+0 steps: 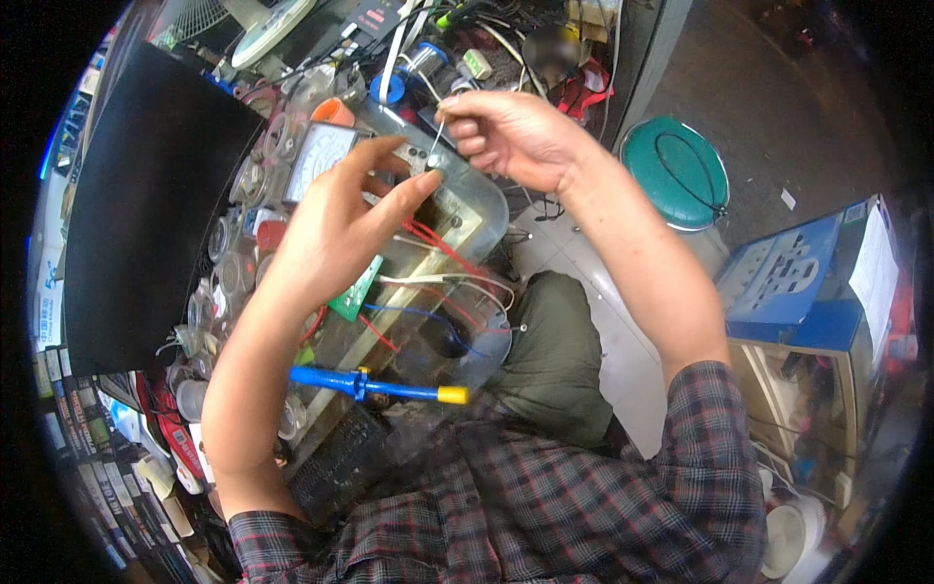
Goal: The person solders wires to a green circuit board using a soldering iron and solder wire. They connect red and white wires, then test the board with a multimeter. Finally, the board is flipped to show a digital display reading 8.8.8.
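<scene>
My right hand (520, 136) is closed in a pinch around a thin silvery wire (439, 131), which looks like solder. A length of it runs up toward a spool of wire (425, 60) with blue ends, and a short end hangs below the fingertips. Across from it, my left hand (355, 209) hovers over the bench with thumb and fingers apart, holding nothing that I can make out. Beside its fingers lies an analog multimeter (316, 161). Under its wrist is a green circuit board (356, 294) with red, white and blue wires. What lies beneath the left palm is hidden.
A blue desoldering pump (365, 384) with a yellow tip lies near me. Clear round jars (229, 273) crowd the left side, in front of a black screen (146, 214). A green-topped stool (673, 173) stands at right, with a blue box (798, 273) nearer.
</scene>
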`<state>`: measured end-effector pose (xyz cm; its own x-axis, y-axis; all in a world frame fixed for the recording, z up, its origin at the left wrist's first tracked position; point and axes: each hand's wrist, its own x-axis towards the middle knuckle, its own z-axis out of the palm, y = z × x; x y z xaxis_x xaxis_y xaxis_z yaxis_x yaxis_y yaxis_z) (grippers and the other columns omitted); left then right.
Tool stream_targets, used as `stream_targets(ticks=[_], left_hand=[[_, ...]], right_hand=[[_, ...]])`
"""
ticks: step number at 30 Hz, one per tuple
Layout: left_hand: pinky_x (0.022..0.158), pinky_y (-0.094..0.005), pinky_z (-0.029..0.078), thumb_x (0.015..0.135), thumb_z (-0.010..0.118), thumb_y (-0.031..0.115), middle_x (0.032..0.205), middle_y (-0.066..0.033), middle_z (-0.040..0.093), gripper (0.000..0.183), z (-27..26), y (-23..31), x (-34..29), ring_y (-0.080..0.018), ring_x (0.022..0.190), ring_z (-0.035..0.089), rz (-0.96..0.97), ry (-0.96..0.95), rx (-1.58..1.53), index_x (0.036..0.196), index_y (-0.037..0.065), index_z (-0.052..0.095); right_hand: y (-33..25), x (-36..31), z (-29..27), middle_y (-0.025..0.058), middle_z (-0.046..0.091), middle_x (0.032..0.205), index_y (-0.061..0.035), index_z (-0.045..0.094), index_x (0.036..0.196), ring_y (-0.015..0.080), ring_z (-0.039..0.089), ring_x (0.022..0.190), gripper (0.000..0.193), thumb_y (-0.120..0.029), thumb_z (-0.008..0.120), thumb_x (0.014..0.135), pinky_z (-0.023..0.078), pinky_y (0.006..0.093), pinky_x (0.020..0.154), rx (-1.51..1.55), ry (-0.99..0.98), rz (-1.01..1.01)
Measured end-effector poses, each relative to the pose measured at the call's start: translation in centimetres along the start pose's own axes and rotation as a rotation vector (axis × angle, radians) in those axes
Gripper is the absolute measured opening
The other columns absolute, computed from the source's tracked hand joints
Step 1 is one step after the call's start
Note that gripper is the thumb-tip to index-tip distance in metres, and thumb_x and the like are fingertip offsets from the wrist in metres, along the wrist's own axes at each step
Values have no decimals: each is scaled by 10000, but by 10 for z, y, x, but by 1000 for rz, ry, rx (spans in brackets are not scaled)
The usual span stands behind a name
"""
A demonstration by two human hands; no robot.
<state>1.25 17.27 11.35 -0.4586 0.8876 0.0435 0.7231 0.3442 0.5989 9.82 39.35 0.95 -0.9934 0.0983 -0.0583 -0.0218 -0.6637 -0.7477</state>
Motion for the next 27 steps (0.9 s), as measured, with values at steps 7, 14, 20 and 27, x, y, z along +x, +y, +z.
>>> stream_targets(ticks=[7, 14, 20, 27], left_hand=[[596, -219, 439, 1132, 584, 301, 758, 23, 676, 323, 25, -38, 32, -58, 628, 589, -323, -146, -618, 1189, 30, 750], [590, -252, 479, 1147, 539, 259, 740, -11, 687, 339, 12, -28, 15, -85, 619, 608, -202, -108, -247, 1246, -7, 724], [601, -299, 517, 1144, 515, 219, 716, -54, 671, 339, 11, -39, 11, -123, 612, 618, -99, -105, -103, 1262, -40, 698], [599, -306, 514, 1138, 525, 229, 687, -64, 668, 337, 5, -48, 13, -119, 609, 615, -55, -127, -59, 1243, -34, 708]], right_hand=[[4, 12, -4, -86, 568, 786, -90, 754, 1027, 30, 494, 704, 288, -372, 698, 1048, 357, 205, 594, -393, 62, -28], [-38, 106, -61, 53, 683, 933, -53, 657, 1094, 141, 689, 816, 340, -391, 633, 1080, 524, 284, 649, -298, 570, -384], [-53, 134, -58, 80, 727, 935, -48, 648, 1186, 165, 687, 753, 443, -476, 615, 1075, 549, 344, 640, -368, 654, -426], [-44, 55, -46, 76, 720, 942, -39, 658, 1132, 159, 731, 854, 287, -322, 621, 1099, 584, 308, 739, -692, 591, -1095]])
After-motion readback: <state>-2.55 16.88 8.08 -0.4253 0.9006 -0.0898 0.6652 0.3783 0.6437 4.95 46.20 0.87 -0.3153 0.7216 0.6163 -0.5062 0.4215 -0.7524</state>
